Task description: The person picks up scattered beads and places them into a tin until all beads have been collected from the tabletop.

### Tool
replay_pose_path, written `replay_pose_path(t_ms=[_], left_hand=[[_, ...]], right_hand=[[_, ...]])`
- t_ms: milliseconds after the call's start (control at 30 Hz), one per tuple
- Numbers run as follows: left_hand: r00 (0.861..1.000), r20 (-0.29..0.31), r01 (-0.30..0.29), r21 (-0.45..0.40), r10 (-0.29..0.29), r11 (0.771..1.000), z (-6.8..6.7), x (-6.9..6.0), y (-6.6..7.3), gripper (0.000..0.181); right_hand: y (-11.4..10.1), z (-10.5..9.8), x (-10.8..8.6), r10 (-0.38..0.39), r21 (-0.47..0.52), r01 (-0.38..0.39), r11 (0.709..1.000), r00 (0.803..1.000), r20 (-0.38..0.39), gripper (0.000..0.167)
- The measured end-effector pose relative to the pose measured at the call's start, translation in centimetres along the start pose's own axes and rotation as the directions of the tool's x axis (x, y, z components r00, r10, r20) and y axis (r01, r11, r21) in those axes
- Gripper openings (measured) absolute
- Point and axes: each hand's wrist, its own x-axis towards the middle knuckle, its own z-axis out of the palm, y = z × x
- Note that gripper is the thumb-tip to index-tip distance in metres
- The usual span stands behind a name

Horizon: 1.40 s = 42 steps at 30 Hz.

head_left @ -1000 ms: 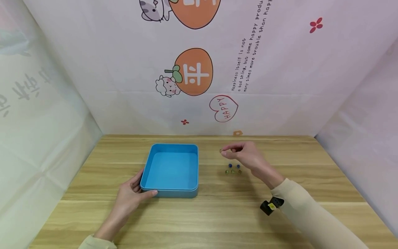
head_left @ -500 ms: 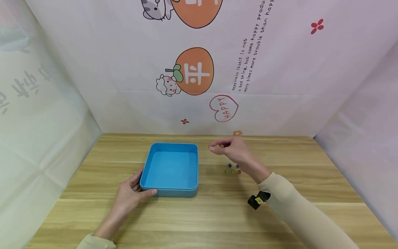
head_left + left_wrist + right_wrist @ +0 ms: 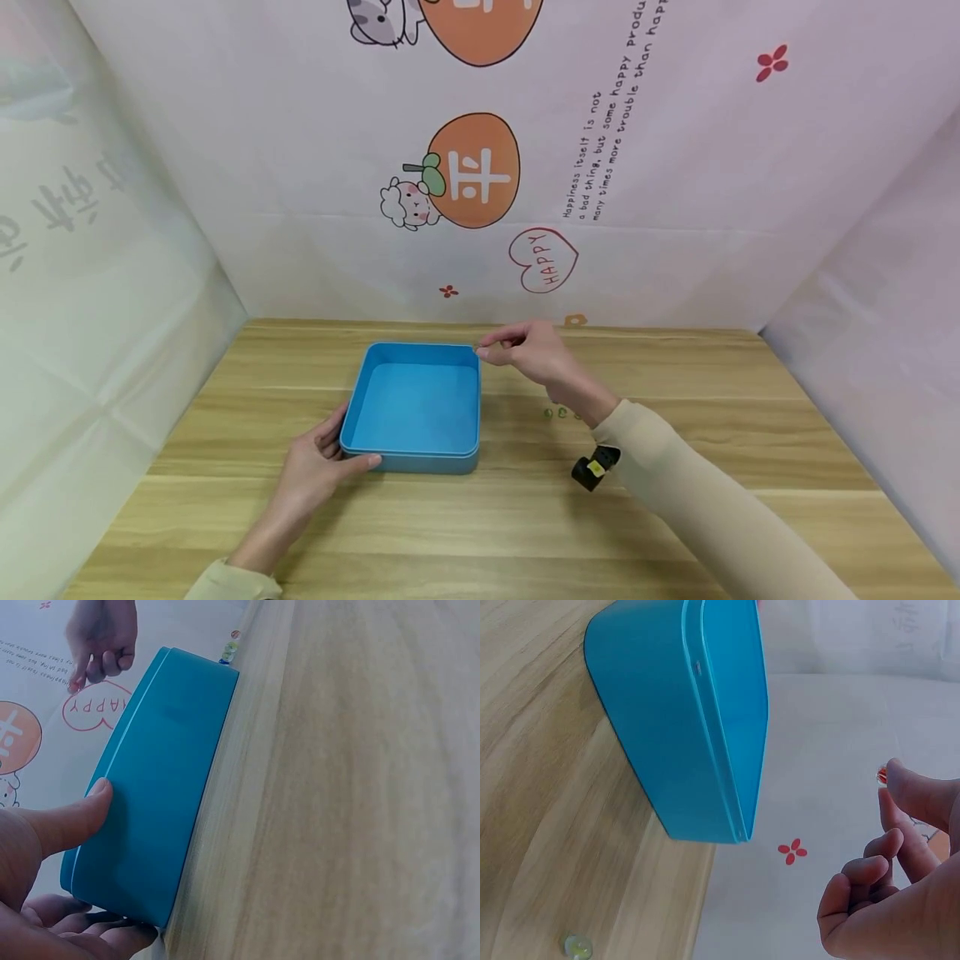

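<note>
A blue open-topped square box sits on the wooden table, and nothing is seen inside it. My left hand holds its near left corner, thumb against the front wall and fingers along the left side. At the box's far right corner is my right hand, raised above the table. Between thumb and index finger it pinches a small clear marble with orange-red inside; the other fingers are curled. Several greenish glass marbles lie on the table right of the box, partly hidden by the right wrist.
The wooden table meets a printed white cloth backdrop at the back, with more cloth on both sides. A black wrist camera hangs under the right sleeve, above the table.
My right hand has moved left with the pinched marble, from above the other marbles to the box's far right corner. The left hand and the box stay in place.
</note>
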Motion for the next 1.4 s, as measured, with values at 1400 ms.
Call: replay_pose_path(t_ms=[1400], left_hand=[[1.000, -0.012, 0.001, -0.008, -0.002, 1.000, 0.0, -0.1, 0.0, 0.103]], right_hand=[[-0.4, 7.5, 4.2, 0.018, -0.037, -0.016, 0.999, 0.999, 0.050, 0.008]])
